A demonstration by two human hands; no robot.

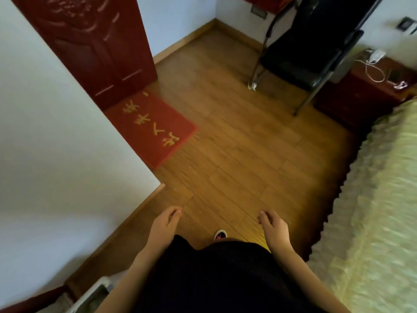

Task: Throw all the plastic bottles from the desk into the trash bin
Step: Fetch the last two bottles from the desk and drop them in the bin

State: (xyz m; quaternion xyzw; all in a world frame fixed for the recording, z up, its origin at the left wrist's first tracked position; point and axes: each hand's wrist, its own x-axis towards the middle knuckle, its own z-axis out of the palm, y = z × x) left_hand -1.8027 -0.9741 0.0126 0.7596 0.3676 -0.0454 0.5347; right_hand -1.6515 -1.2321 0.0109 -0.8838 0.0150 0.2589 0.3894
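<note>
No plastic bottle is in view. My left hand [164, 224] hangs in front of my body above the wooden floor, fingers loosely curled and holding nothing. My right hand [272, 224] hangs the same way a little to the right, also with nothing in it. A white-rimmed container [90, 297] shows at the bottom left edge, partly cut off; I cannot tell whether it is the trash bin. The desk's red edge [259, 1] barely shows at the top.
A white wall corner [67, 154] juts in on the left. A dark red door [94, 48] with a red doormat [151, 127] lies ahead left. A black chair [304, 55] stands ahead right, a red nightstand [361, 98] with cables beside it, and a bed [379, 211] along the right.
</note>
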